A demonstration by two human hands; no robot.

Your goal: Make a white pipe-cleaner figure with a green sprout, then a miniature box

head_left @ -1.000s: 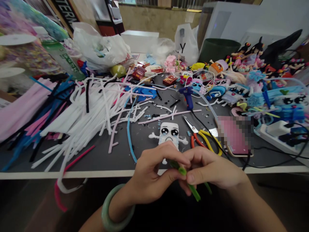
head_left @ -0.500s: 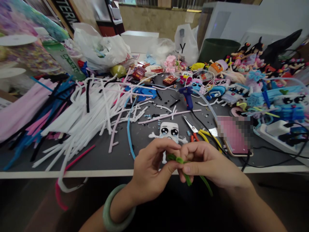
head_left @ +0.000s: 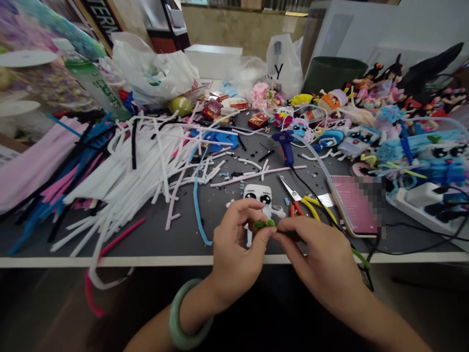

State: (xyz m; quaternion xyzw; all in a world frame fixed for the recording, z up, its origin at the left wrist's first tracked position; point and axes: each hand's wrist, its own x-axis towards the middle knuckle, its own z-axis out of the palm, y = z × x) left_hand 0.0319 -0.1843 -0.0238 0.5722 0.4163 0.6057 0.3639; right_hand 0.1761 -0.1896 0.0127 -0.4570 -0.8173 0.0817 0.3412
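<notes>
Just above the table's front edge, my left hand [head_left: 236, 247] pinches the curled end of a green pipe cleaner [head_left: 270, 223]. My right hand [head_left: 317, 244] touches it at the fingertips, its fingers closed on the same green strip, whose tail comes out beyond the hand on the right. Behind the fingers lies a white doll [head_left: 257, 193] with large black eyes, partly covered by my left hand. Scissors [head_left: 295, 196] with orange and yellow handles lie right of the doll, and a blue glue gun [head_left: 285, 148] is farther back.
White pipe cleaners [head_left: 120, 171] are heaped on the left of the grey table [head_left: 146, 244], with pink, blue and black ones beside them. A phone [head_left: 353, 205] and a white power strip [head_left: 421, 208] with cables lie on the right. Dolls, small boxes and plastic bags stand behind.
Both hands have risen slightly with the green pipe cleaner. My right hand has turned palm down over the strip, and the green tail now shows farther right.
</notes>
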